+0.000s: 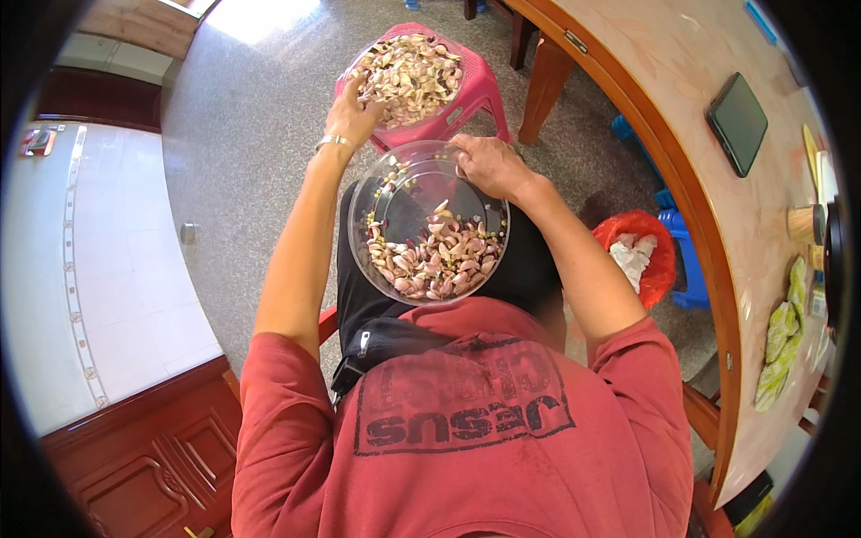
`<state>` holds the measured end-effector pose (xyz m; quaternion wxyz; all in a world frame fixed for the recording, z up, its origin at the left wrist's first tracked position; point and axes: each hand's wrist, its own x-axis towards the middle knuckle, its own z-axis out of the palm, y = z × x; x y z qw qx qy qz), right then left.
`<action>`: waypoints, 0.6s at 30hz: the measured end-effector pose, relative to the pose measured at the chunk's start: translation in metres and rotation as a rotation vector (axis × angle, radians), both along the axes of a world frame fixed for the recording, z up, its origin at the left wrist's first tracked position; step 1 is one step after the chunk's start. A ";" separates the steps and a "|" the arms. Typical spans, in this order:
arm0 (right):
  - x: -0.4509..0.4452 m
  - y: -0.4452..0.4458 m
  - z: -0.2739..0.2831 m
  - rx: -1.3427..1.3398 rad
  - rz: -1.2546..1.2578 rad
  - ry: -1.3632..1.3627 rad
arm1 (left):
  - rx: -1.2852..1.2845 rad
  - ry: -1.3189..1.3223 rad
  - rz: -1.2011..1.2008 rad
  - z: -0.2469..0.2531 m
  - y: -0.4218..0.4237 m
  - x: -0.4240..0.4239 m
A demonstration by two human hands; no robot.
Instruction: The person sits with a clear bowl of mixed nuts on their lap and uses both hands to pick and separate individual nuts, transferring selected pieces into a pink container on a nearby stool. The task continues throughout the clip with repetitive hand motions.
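Observation:
My right hand (491,165) grips the far right rim of a clear plastic bowl (356,252) above my lap. Garlic cloves (437,262) with pinkish skins gather in its near half, mixed with small yellow-green and dark red beans or seeds around the sides. Beyond it, a second clear container heaped with garlic cloves (410,77) rests on a pink plastic stool (488,87). At that container's left edge is my left hand (353,111), thumb and fingers apart and touching the heap. Its fingertips are partly hidden among the cloves.
On the right, a wood-edged table (699,222) carries a dark phone (738,124) and a yellow-green cloth (780,336). Below its edge stand a red-lined bin (656,269) with crumpled tissue and a blue plastic stool (689,262). A wooden leg (541,91) rises beside the pink stool.

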<state>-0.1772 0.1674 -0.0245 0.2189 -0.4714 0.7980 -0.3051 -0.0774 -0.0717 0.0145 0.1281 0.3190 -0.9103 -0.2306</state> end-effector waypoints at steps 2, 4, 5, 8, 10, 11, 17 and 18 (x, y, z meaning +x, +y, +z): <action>0.001 -0.001 0.001 -0.044 0.011 -0.030 | 0.162 -0.061 -0.029 -0.024 -0.010 0.037; 0.003 0.000 0.008 -0.099 0.007 -0.094 | 0.516 -0.095 0.009 -0.032 0.003 0.072; 0.005 0.001 0.007 -0.107 -0.020 -0.101 | 0.724 -0.098 0.079 -0.024 0.021 0.089; 0.009 0.000 0.005 -0.131 -0.091 -0.133 | 1.143 0.100 0.147 -0.034 0.043 0.142; 0.005 -0.002 -0.005 -0.140 -0.152 -0.170 | 1.325 0.297 0.141 -0.023 0.065 0.161; 0.003 -0.005 -0.010 -0.153 -0.186 -0.230 | 1.413 0.399 0.135 -0.015 0.076 0.166; -0.008 -0.010 -0.021 0.075 -0.209 -0.508 | 1.457 0.528 0.342 0.012 0.097 0.176; -0.006 -0.010 -0.019 0.113 -0.198 -0.425 | 1.485 0.502 0.362 0.008 0.091 0.176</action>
